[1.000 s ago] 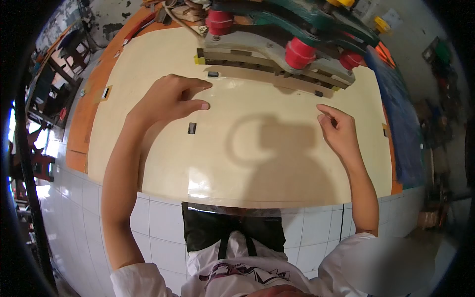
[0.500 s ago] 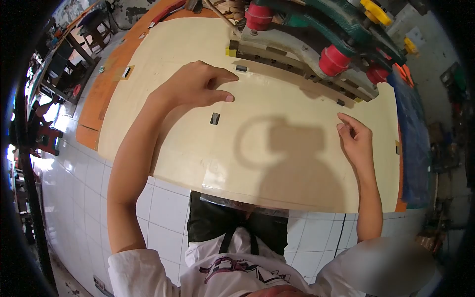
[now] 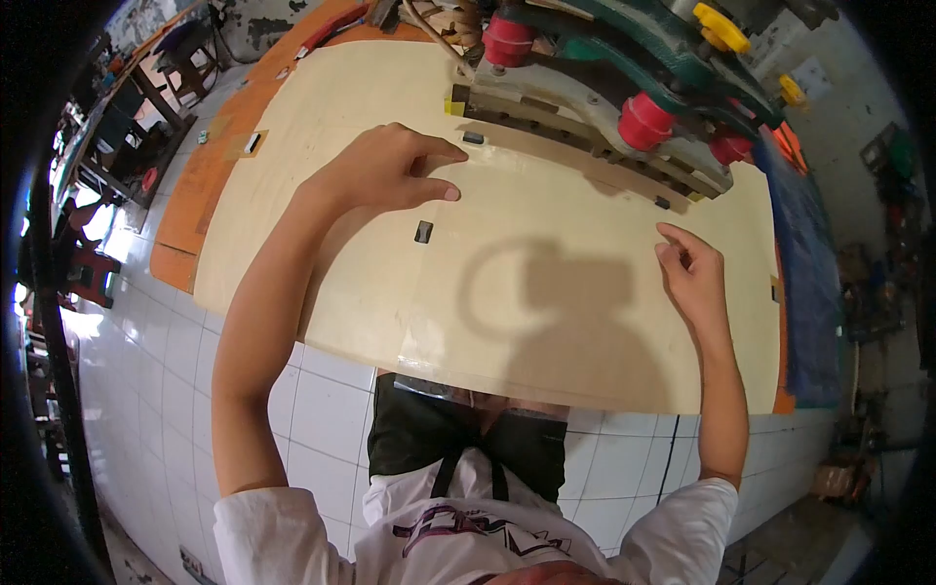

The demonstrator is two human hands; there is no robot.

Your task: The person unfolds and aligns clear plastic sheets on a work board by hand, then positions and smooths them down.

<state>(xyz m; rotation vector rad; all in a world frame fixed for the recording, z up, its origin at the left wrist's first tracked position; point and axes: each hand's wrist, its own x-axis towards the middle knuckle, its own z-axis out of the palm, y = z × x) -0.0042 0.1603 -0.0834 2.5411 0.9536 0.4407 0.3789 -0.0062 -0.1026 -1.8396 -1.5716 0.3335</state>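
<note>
Taped block (image 3: 252, 143): well out to the left of the metal bar (image 3: 595, 146) of the green-framed machine, at the cream board's (image 3: 263, 234) left edge.
Left hand (image 3: 402, 174): near the bar's left end, on the person's side; thumb and forefinger are spread well apart with nothing between them. Whether it presses on the board cannot be told.
Clear film (image 3: 417, 343): flat over the cream board on the person's side of the bar, glossy toward the near edge, which it appears to overhang. Laying it out looks done; no join or pressed line can be made out, so what is left cannot be judged.
Loose dark block (image 3: 423, 232): nearer the person than the bar's left end, below the left hand.
Left-end dark block (image 3: 472, 138): just before the bar's left end, close to the left forefinger.
Right-end dark block (image 3: 662, 203): just before the bar's right end.
Right hand (image 3: 692, 275): below the bar's right end, well apart from the left; fingers loosely curled, thumb and forefinger slightly parted, no held thing visible.
Blue sheet (image 3: 807, 302): beyond the bar's right end.
</note>
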